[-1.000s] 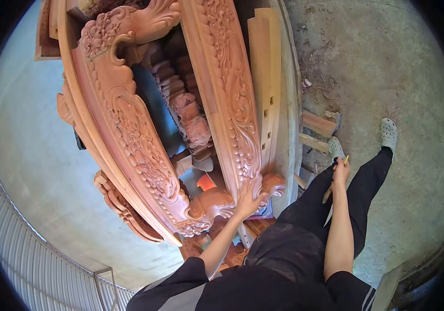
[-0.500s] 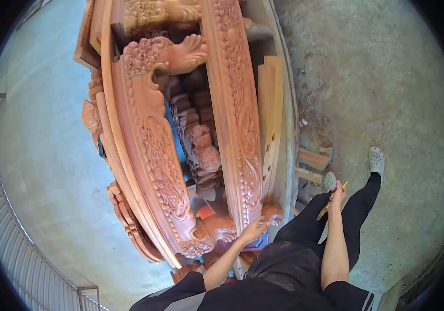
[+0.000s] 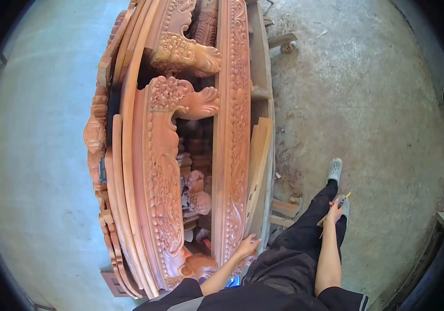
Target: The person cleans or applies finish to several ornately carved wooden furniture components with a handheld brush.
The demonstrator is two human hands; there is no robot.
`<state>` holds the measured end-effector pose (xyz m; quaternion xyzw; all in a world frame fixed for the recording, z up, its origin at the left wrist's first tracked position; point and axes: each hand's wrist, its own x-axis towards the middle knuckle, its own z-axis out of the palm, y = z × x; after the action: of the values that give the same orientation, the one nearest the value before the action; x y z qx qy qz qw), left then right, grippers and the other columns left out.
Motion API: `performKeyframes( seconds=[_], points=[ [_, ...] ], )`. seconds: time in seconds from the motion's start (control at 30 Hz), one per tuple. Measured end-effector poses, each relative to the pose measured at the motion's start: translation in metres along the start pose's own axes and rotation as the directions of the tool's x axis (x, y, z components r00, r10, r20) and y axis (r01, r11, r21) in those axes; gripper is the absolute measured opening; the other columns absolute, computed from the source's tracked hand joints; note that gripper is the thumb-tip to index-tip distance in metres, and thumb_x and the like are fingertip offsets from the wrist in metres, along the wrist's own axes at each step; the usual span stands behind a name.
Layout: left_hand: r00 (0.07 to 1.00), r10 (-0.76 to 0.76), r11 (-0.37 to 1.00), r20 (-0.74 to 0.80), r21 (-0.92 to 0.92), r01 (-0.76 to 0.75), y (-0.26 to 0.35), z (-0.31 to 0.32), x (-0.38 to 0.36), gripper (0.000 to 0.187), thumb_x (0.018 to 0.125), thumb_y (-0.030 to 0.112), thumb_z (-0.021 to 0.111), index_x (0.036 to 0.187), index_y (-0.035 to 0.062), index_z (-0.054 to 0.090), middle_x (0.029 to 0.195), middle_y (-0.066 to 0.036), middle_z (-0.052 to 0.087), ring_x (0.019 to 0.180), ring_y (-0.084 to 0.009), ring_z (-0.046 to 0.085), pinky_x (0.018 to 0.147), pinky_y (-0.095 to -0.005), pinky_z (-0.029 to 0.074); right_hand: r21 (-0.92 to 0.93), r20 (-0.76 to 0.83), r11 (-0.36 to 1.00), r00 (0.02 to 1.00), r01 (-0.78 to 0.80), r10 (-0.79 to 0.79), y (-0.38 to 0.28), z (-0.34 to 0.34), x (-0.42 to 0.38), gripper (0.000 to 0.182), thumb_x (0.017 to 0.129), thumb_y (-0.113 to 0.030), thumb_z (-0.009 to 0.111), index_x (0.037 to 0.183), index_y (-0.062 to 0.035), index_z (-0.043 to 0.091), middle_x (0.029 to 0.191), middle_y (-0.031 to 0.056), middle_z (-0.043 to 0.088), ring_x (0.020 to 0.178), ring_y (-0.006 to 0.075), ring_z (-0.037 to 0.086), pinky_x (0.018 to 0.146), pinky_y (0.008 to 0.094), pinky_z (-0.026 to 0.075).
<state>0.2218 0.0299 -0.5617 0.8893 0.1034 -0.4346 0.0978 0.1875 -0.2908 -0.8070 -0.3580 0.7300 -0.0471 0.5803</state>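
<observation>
On the concrete floor [image 3: 357, 103], a wooden stack [image 3: 128, 124] stands along your left side. In it lies the long carved rail [image 3: 236, 129], between a carved panel [image 3: 166, 171] on its left and a pale plank [image 3: 260, 160] on its right. The rail's long axis runs nearly straight ahead of you, its near end beside your body, its far end reaching the top of the view. Expect it to be heavy and stiff; the raised carving could chip and the smooth faces may slide, so hold its plain edges at 2 well-separated spots. Your left hand [image 3: 247, 246] is at the near end, fingers loosely apart and clamped on nothing; firm contact is hard to tell. Your right hand [image 3: 334, 210] is closed around a slim tool [image 3: 348, 195], low in front of your legs. It looks light and stiff, best gripped mid-shaft; its yellow end points ahead and rightward, its axis slanting back leftward.
</observation>
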Motion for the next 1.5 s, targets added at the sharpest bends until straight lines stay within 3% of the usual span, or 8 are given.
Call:
performKeyframes(
  seconds=[0.2,0.3,0.63,0.8,0.97,1.2,1.37,1.5],
  points=[
    [0.993,0.097,0.995,0.073,0.028,-0.099,-0.015,-0.008,0.078,0.089,0.087,0.069,0.059,0.140,-0.0022,0.052,0.132,-0.028,0.061,0.122,-0.0383,0.061,0.100,-0.0460,0.049,0.156,0.323,0.896,0.879,-0.415,0.351,0.009,0.043,0.060,0.021,0.099,-0.033,0.053,0.084,-0.0180,0.051,0.067,-0.0032,0.045,0.060,0.0140,0.044,0.052,0.0361,0.038],
    [0.991,0.128,0.992,0.028,-0.014,-0.128,0.024,-0.038,0.121,0.081,0.086,0.063,0.065,0.135,-0.0017,0.057,0.124,-0.026,0.066,0.116,-0.0369,0.064,0.099,-0.0446,0.049,0.088,0.095,0.961,0.963,-0.261,0.253,-0.051,0.093,0.092,0.025,0.101,-0.039,0.051,0.108,-0.0148,0.054,0.082,0.0037,0.050,0.068,0.0197,0.049,0.062,0.0434,0.045],
    [0.888,0.190,0.814,-0.418,-0.438,-0.381,0.235,-0.191,0.164,0.048,0.097,0.040,0.064,0.122,-0.0011,0.065,0.105,-0.016,0.074,0.104,-0.0256,0.071,0.087,-0.0362,0.054,0.053,0.416,0.997,0.906,0.058,-0.075,-0.402,0.208,0.035,0.053,0.104,-0.046,0.050,0.141,-0.0115,0.037,0.117,0.0155,0.055,0.091,0.0310,0.060,0.079,0.0487,0.053],
    [0.844,0.299,0.414,-0.445,-0.736,-0.535,0.369,-0.327,0.091,0.028,0.104,0.024,0.057,0.117,0.0010,0.066,0.094,-0.005,0.072,0.086,-0.0109,0.067,0.074,-0.0270,0.052,0.395,0.741,0.905,0.526,0.160,-0.416,-0.549,0.277,-0.021,0.032,0.104,-0.031,0.057,0.127,-0.0099,0.049,0.110,0.0144,0.062,0.092,0.0277,0.064,0.078,0.0443,0.058],
    [0.423,0.235,-0.010,-0.875,-0.437,-0.899,0.435,-0.444,0.056,0.026,0.105,0.024,0.056,0.114,0.0005,0.063,0.096,-0.009,0.069,0.087,-0.0139,0.064,0.075,-0.0278,0.050,0.534,0.711,0.737,0.251,0.414,-0.656,-0.694,0.342,-0.149,0.024,0.104,-0.025,0.058,0.109,-0.0017,0.059,0.101,0.0118,0.069,0.092,0.0200,0.065,0.082,0.0331,0.054],
    [-0.070,-0.482,0.117,-0.873,0.015,-0.993,0.478,-0.593,0.032,0.043,0.101,0.026,0.060,0.135,0.0012,0.051,0.120,-0.014,0.062,0.113,-0.0198,0.059,0.090,-0.0357,0.049,0.665,0.350,-0.045,-0.364,0.746,-0.863,-0.902,0.412,-0.317,0.021,0.105,-0.019,0.056,0.106,-0.0006,0.066,0.095,0.0024,0.065,0.086,0.0085,0.057,0.078,0.0246,0.047],
    [0.084,-0.646,-0.071,-0.758,-0.050,-0.996,0.478,-0.657,0.038,0.058,0.099,0.026,0.062,0.147,0.0010,0.039,0.137,-0.015,0.053,0.125,-0.0213,0.052,0.101,-0.0372,0.045,0.336,0.438,-0.301,-0.431,0.892,-0.789,-1.025,0.456,-0.455,0.039,0.101,-0.035,0.060,0.107,0.0027,0.069,0.089,0.0121,0.070,0.084,0.0189,0.066,0.074,0.0337,0.049],
    [0.243,-0.690,-0.251,-0.682,-0.089,-0.964,0.474,-0.688,0.048,0.074,0.094,0.028,0.068,0.152,0.0004,0.031,0.141,-0.014,0.050,0.130,-0.0218,0.050,0.105,-0.0385,0.044,0.168,0.396,-0.788,-0.772,0.593,-0.496,-1.109,0.580,-0.495,0.037,0.096,-0.033,0.061,0.106,0.0026,0.066,0.098,0.0266,0.068,0.090,0.0438,0.066,0.074,0.0480,0.049]
  ],
)
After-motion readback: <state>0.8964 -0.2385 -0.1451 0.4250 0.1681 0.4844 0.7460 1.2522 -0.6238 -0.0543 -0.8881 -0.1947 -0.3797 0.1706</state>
